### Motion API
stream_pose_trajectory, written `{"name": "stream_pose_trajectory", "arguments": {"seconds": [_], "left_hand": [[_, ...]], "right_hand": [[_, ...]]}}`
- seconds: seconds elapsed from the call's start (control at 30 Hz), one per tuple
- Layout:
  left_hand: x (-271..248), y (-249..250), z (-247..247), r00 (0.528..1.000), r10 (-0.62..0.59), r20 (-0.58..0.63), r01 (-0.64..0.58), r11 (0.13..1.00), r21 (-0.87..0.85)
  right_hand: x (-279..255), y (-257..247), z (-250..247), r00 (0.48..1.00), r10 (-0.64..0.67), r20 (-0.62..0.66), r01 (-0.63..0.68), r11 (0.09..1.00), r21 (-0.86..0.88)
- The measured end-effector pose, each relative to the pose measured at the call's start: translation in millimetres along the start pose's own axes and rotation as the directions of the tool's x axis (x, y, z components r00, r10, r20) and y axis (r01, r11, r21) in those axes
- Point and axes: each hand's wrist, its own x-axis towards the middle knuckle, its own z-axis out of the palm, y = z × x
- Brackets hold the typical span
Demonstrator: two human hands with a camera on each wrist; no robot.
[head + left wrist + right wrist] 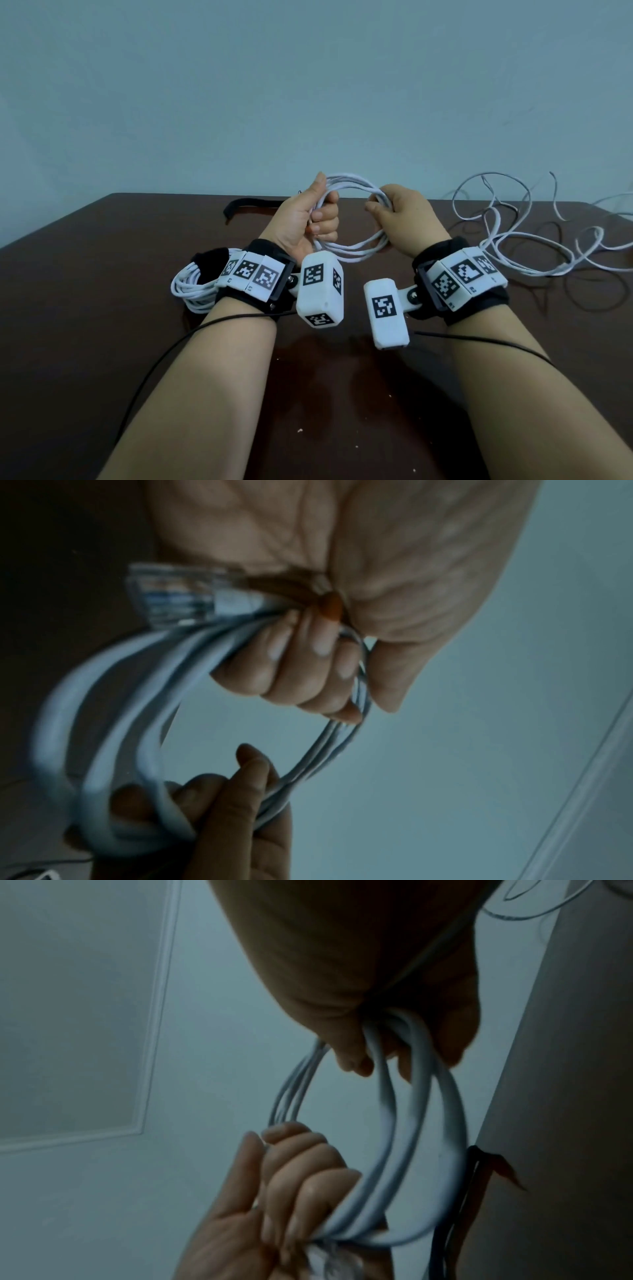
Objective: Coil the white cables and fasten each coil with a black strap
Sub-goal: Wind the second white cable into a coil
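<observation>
Both hands hold a coil of white cable (356, 247) above the brown table (102, 342). My left hand (317, 219) grips the coil's left side with fingers curled round the strands; a clear plug (171, 596) sticks out of the fist. My right hand (390, 212) grips the coil's right side (411, 1123). The rest of this cable (534, 246) trails loose over the table to the right. A black strap (253, 204) lies on the table beyond my left hand. A finished coil (193, 287) bound with a black strap lies by my left wrist.
Loose white cable loops (496, 192) spread across the table's right side up to its far edge. A blue-grey wall (308, 85) stands behind the table. Thin black wires (164, 356) run from both wrist cameras along my forearms.
</observation>
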Motion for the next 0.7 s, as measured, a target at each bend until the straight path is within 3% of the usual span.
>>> {"name": "stream_pose_trajectory", "arguments": {"seconds": [0.2,0.37,0.43,0.7], "left_hand": [[-1.4,2.1,-0.4,0.997,-0.030,0.071,0.033,0.998,-0.045],[0.1,3.4,-4.7,1.000,0.010,0.024,-0.006,0.990,-0.142],[0.6,1.9,-5.8,1.000,0.001,0.011,0.001,0.985,-0.175],[1.0,1.2,-6.6,1.000,0.017,-0.010,-0.019,0.983,-0.181]], "right_hand": [[-3.2,-0.2,-3.2,0.999,-0.012,-0.042,0.020,0.981,0.194],[-7.3,-1.9,-5.9,0.962,0.152,0.226,-0.204,0.951,0.230],[-7.5,-1.2,-4.0,0.951,0.158,0.264,-0.222,0.946,0.234],[-6.9,-4.1,-3.6,0.990,0.107,0.088,-0.128,0.948,0.292]]}}
